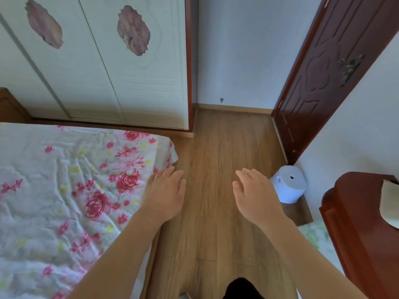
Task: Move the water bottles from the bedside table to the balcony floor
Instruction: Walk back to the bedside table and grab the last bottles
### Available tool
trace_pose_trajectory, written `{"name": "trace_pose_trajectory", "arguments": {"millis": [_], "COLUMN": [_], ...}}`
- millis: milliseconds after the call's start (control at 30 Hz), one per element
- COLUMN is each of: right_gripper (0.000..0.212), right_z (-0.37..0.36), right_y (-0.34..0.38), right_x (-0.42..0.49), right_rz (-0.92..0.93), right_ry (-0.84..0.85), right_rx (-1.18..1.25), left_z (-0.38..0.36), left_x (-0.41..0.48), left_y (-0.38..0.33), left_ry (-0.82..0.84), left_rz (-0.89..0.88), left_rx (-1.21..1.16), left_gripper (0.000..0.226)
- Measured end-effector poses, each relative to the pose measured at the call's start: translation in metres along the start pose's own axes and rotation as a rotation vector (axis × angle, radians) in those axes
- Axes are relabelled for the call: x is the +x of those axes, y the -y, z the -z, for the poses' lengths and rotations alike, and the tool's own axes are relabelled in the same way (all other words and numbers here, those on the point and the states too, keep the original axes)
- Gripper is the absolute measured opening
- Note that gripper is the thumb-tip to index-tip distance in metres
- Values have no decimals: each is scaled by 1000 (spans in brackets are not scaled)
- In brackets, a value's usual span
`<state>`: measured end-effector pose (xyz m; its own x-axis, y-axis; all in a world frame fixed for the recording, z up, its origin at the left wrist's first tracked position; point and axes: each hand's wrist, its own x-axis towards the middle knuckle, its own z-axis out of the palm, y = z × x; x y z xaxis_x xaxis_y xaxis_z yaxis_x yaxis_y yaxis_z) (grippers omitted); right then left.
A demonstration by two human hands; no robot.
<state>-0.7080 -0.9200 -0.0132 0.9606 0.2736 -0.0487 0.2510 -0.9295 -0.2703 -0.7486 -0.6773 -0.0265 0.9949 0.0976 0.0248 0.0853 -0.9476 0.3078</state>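
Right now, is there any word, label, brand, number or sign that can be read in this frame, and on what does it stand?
None can be read. The wardrobe doors carry only flower pictures, the bed sheet only a rose print, and the white cylinder on the floor shows no lettering.

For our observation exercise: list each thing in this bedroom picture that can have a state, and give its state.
Left hand: open, holding nothing.
Right hand: open, holding nothing.
Wardrobe doors: slid shut.
Dark wooden door: open or shut, cannot tell.
Floral bed sheet: spread out, wrinkled.
White cylinder: upright on the floor.
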Motion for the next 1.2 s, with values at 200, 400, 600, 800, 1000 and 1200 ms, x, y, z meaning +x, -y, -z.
{"name": "trace_pose_trajectory", "arguments": {"millis": [200, 400, 600, 800, 1000, 1200], "right_gripper": [49, 51, 51, 51, 51, 51], "right_z": [0, 15, 40, 43, 36, 46], "right_y": [-25, -62, -81, -58, -23, 3], "right_x": [112, 232, 351, 450, 563, 669], "right_rz": [9, 67, 172, 281, 315, 300], "right_ry": [-14, 40, 88, 113, 149, 101], "right_rx": [7, 26, -22, -45, -97, -89], "left_z": [-5, -15, 0, 7, 15, 22], "left_x": [108, 221, 312, 381, 470, 578], "left_y": [-1, -19, -39, -8, 44, 93], "left_ry": [23, 23, -44, -63, -132, -142], "left_rz": [3, 96, 191, 335, 404, 395], "left_rx": [68, 112, 106, 93, 23, -53], "left_gripper": [37, 39, 40, 40, 37, 43]}}
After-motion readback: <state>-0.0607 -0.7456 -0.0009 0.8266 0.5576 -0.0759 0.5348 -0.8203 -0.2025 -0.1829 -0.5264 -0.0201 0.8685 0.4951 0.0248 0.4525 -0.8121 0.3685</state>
